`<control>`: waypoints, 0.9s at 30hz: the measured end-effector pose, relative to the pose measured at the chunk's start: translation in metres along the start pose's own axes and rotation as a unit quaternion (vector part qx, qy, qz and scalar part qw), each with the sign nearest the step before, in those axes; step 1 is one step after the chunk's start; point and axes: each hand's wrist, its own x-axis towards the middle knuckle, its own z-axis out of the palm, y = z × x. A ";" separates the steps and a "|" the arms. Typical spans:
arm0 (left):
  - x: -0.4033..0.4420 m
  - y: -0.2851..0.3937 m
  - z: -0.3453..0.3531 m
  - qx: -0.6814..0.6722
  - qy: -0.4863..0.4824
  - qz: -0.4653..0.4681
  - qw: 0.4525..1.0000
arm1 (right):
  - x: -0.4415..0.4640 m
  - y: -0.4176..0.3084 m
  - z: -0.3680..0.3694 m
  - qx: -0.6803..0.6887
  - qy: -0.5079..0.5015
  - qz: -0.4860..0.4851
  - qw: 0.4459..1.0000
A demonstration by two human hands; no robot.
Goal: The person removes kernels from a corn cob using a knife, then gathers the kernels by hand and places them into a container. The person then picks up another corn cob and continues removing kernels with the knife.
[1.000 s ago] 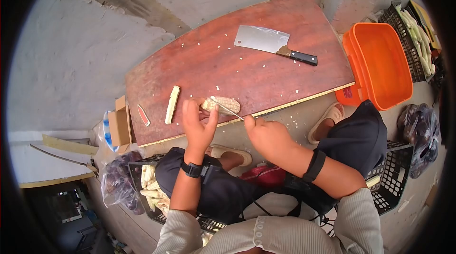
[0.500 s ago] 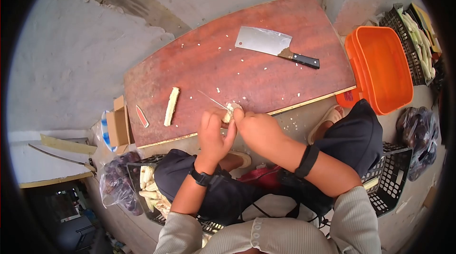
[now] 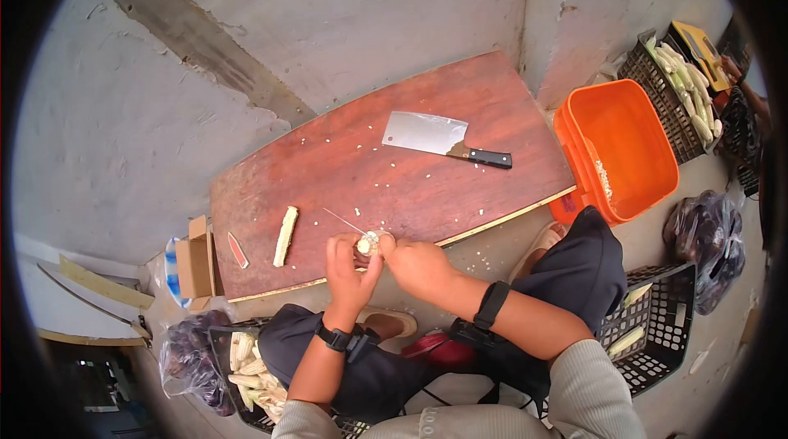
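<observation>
Near the table's front edge, my left hand [image 3: 349, 271] is closed around an ear of corn [image 3: 367, 246], its pale end facing up. My right hand [image 3: 417, 268] is closed against the same ear from the right, fingers pressed at its upper end. A thin straight rod [image 3: 343, 220] sticks out up and left from beside the ear; its other end is hidden by my fingers. On the reddish-brown table [image 3: 328, 172] lie a bare corn cob [image 3: 286, 236], a small red pointed piece [image 3: 238, 250] and a cleaver [image 3: 427, 133] with a black handle.
Loose kernels dot the table. An orange bucket [image 3: 579, 143] with some kernels stands right of it. Black crates hold corn [image 3: 256, 373] by my left leg, more corn [image 3: 628, 342] by my right leg and ears [image 3: 689, 86] at far right. A cardboard box [image 3: 195, 262] stands left.
The camera view has shifted, so the table sits lower and kernels show inside the bucket. The ear's end now faces the camera more. Both hands stay closed on it.
</observation>
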 end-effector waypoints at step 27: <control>0.001 -0.002 0.005 0.097 -0.010 0.058 0.994 | 0.001 -0.003 -0.003 -0.063 -0.016 0.021 0.998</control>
